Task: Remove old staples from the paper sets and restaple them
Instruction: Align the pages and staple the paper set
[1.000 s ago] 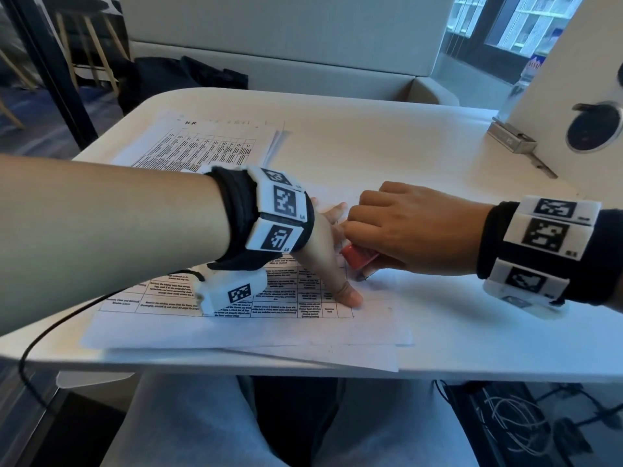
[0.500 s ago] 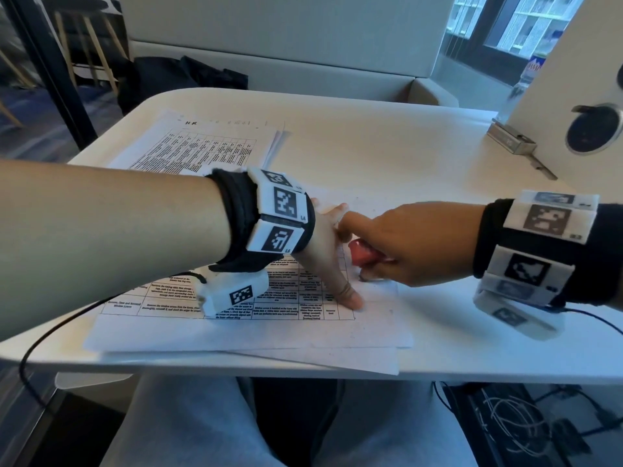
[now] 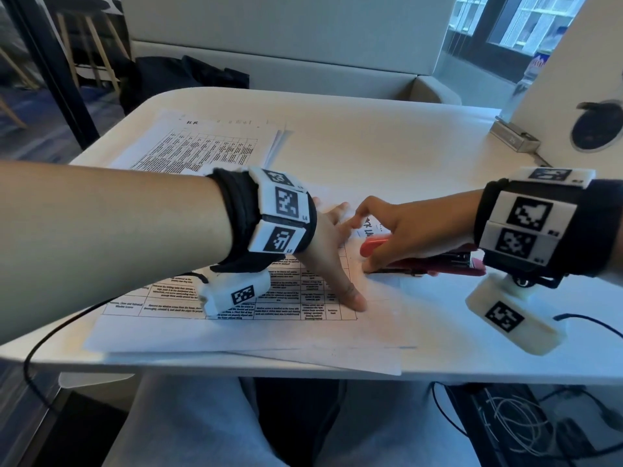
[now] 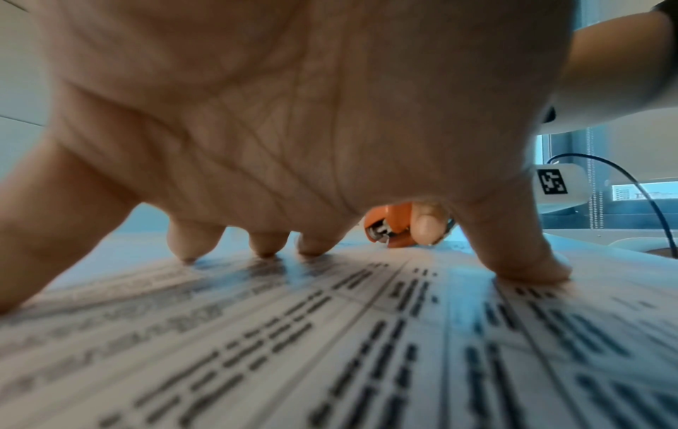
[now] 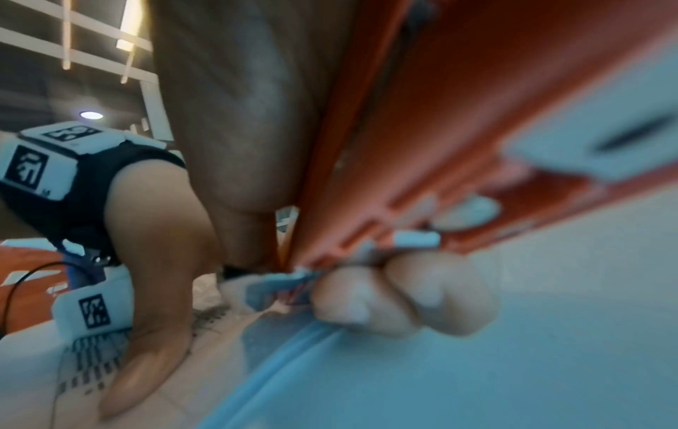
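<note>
A set of printed sheets [image 3: 236, 328] with a ruled table lies at the table's near edge. My left hand [image 3: 332, 251] presses it flat with spread fingers; in the left wrist view its fingertips [image 4: 268, 246] and thumb [image 4: 521, 261] touch the paper [image 4: 330, 348]. My right hand [image 3: 401, 230] grips a red stapler [image 3: 424, 262] lying low on the sheet's right part, nose toward the left hand. The stapler's nose [image 4: 389, 226] shows under my left palm. In the right wrist view the stapler [image 5: 458, 116] fills the frame, with my fingers [image 5: 403, 302] curled under it.
A second paper set [image 3: 209, 146] lies at the back left of the white table [image 3: 371, 136]. A metal bracket [image 3: 515, 136] and a white panel stand at the back right. A black cable [image 3: 40, 348] hangs over the near left edge.
My right hand has drawn back to the right and tilted, baring more of the red stapler's length. The left hand stays pressed on the paper.
</note>
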Action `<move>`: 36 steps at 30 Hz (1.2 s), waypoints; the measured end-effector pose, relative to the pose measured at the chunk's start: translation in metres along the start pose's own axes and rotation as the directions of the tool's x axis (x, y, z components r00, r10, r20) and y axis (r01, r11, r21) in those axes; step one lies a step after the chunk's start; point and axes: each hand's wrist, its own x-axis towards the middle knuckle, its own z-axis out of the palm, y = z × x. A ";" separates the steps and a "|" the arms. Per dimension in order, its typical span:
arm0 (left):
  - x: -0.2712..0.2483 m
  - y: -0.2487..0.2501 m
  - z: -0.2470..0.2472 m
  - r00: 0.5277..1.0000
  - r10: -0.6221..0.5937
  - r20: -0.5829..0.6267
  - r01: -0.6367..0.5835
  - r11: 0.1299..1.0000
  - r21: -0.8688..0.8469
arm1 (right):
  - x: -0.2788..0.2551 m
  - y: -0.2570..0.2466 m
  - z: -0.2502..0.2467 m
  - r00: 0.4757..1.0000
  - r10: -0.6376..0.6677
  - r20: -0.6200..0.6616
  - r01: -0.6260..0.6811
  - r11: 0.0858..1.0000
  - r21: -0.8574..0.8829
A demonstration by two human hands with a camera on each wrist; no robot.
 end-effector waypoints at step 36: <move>0.002 0.000 -0.004 1.000 0.019 0.000 -0.019 0.999 0.051 | -0.006 0.018 0.001 0.909 -0.194 -0.370 0.020 0.905 -0.426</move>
